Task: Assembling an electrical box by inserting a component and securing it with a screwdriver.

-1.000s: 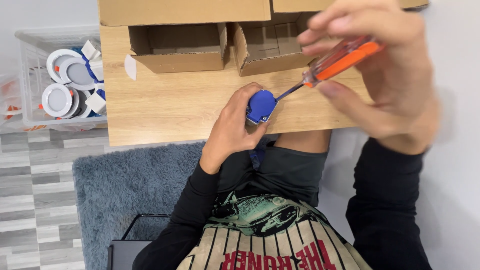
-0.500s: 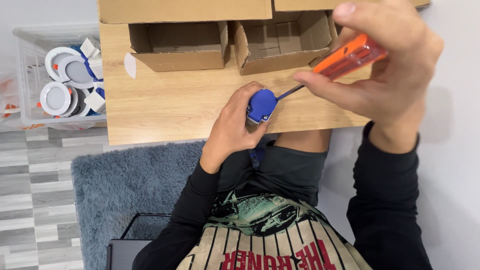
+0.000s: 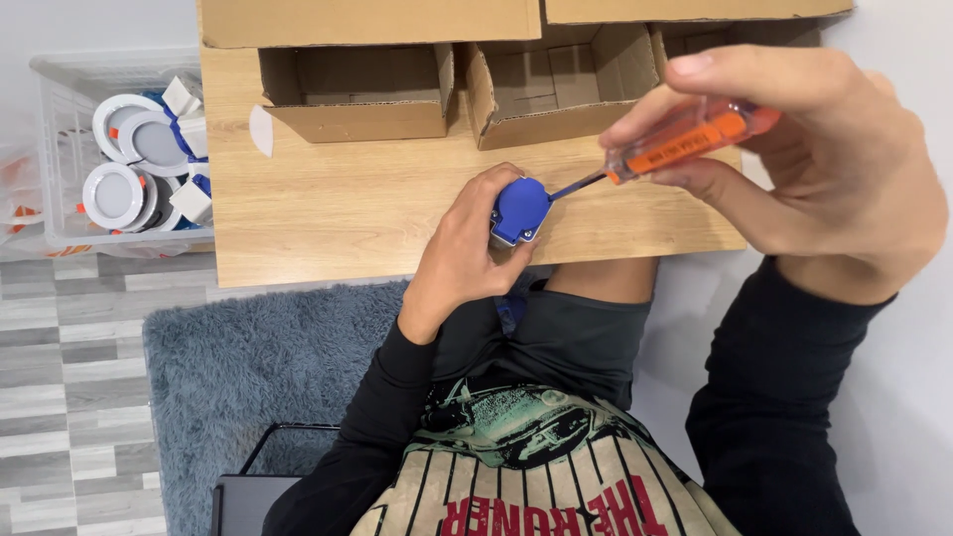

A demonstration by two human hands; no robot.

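Note:
My left hand grips a small blue and grey part just above the front edge of a low wooden table. My right hand holds an orange-handled screwdriver, raised close to the camera. Its thin blade slants down to the left, and the tip meets the blue part's upper right side.
Two open cardboard boxes stand at the back of the table. A clear plastic bin with several round white fittings sits on the floor at the left. A grey shaggy rug lies under my legs, and a dark case lies near my lap.
My right hand turned on the screwdriver handle and shifted slightly right and down. The left hand and the blue part stayed in place.

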